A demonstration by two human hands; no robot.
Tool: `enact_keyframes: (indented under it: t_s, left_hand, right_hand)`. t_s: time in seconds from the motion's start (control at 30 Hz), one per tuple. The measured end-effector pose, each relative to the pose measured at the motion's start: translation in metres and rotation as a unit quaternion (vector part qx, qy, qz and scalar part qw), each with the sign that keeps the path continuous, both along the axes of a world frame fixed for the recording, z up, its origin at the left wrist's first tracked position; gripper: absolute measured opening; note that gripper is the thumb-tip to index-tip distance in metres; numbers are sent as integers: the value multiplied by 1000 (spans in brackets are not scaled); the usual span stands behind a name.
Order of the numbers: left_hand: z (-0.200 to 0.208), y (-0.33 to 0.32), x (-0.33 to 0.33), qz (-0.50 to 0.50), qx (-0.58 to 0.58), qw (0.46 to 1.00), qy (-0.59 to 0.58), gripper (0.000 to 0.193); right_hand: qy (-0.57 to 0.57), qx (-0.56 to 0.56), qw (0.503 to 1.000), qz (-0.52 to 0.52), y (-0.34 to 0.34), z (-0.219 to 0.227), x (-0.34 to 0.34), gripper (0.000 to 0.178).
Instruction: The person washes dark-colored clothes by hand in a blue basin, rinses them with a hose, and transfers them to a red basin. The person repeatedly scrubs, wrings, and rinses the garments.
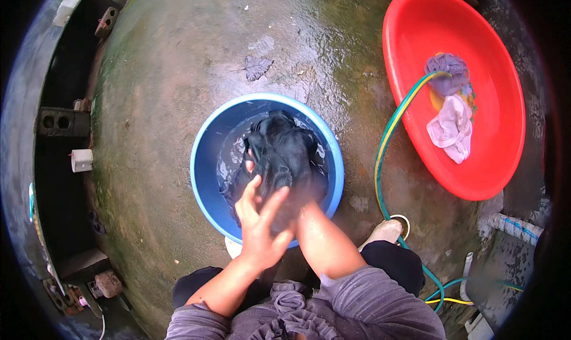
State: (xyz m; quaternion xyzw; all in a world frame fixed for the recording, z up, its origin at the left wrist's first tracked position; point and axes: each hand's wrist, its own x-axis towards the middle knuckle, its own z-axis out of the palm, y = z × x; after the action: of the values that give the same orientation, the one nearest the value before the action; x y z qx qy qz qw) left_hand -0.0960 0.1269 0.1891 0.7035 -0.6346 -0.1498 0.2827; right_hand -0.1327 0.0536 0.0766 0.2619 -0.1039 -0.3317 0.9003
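Observation:
A round blue basin [205, 200] stands on the ground before me, with water and a bunched wet dark garment [279, 146] in it. Over the garment's near side my left hand [259, 224] is open, its fingers spread, nothing gripped. My right hand [302, 209] reaches in at the near right of the bunch, blurred, its fingers mostly hidden by cloth and motion. A fingertip shows at the bunch's left side; I cannot tell which hand it belongs to.
A large red tub [493, 143] at the right holds a greyish-purple cloth [446, 66] and a pale pink cloth [452, 129]. A green-and-yellow hose [380, 155] runs into it past my right shoe [383, 233]. A leaf [257, 68] lies on the wet concrete. Blocks [64, 121] line the left.

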Motion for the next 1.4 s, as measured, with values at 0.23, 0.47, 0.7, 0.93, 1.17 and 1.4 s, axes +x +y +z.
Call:
enact_keyframes:
  t_s: [0.23, 0.47, 0.7, 0.93, 1.17, 1.4]
  left_hand:
    - [-31, -102, 93, 284, 54, 955, 71, 34]
    - [-1, -36, 1, -93, 6, 987, 128, 22]
    - [-15, -107, 54, 199, 89, 972, 89, 31]
    - [-7, -63, 31, -92, -65, 991, 75, 36]
    - [-16, -89, 50, 176, -13, 975, 135, 14]
    - [-44, -52, 153, 248, 210, 946, 13, 44]
  right_hand:
    - [453, -80, 888, -26, 25, 2, 48, 26]
    - [74, -95, 992, 37, -25, 26, -11, 41]
    - [474, -57, 878, -34, 6, -2, 18, 18]
    - [194, -5, 981, 7, -30, 20, -9, 44]
    - [379, 51, 923, 30, 7, 34, 19, 28]
    - [661, -406, 628, -57, 18, 43, 29, 53]
